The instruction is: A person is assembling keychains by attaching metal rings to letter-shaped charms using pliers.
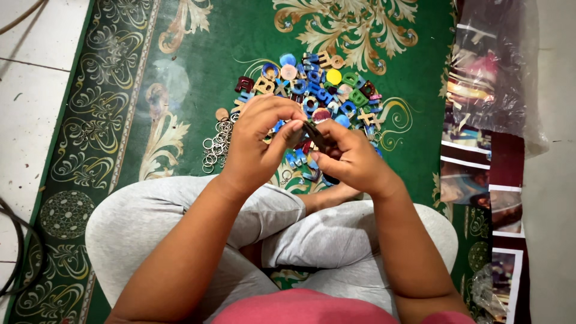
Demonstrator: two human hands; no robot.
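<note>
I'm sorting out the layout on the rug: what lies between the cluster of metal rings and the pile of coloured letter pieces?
In the head view, the person's left hand covers most of that stretch; above it the metal rings nearly meet the pile of coloured letter pieces, with little green rug showing.

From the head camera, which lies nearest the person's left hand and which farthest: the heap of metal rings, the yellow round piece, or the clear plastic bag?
Measured from the left hand:
1. Heap of metal rings, just to its left on the carpet.
2. Yellow round piece, up in the coloured pile, beyond the hand.
3. Clear plastic bag, far right, off the carpet's edge.
</note>
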